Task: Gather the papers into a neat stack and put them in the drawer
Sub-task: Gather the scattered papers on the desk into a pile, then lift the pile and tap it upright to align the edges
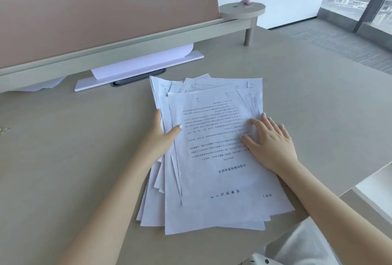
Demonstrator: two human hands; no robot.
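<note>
Papers (214, 158) (loose, fanned stack) lie mid-worktop (63, 158). Left hand (158, 137) grips stack's left edge, thumb on top. Right hand (271, 143) flat on top sheet, fingers spread, grasping nothing.

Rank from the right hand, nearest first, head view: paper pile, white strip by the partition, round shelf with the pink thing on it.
From the right hand:
1. Paper pile: directly under the hand, touching.
2. White strip: up-left, along the partition base.
3. Round shelf: far end of the desk, raised, above the hand in frame.
</note>
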